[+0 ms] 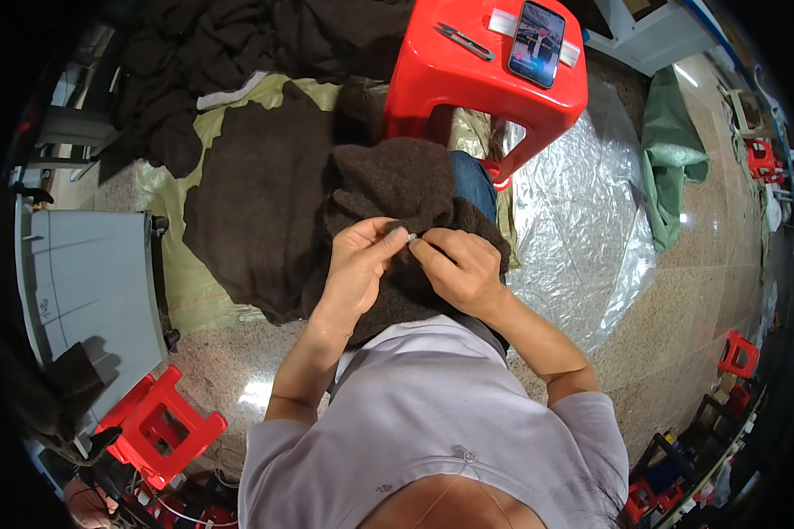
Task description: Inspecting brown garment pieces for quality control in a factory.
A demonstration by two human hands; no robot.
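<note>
Dark brown fuzzy fabric (393, 176) lies bunched over my lap. At its near part my two hands meet, fingertips almost touching. My left hand (360, 260) is closed, thumb and fingers pinching the fabric. From the other side my right hand (464, 271) pinches too, its fingers curled. A tiny whitish piece (412, 236) shows between the fingertips; it is too small to name. Beyond my hands stands a red plastic stool (468, 93). On its top lie a pair of thread snips (465, 41) and a smartphone (536, 44) resting on a white holder.
More dark brown fabric (256, 203) spreads over yellowish plastic sheeting (185, 295) at left. Clear plastic sheeting (582, 212) covers floor at right, beside a green sack (670, 159). A grey wheeled panel (97, 300) and another red stool (163, 428) stand at left.
</note>
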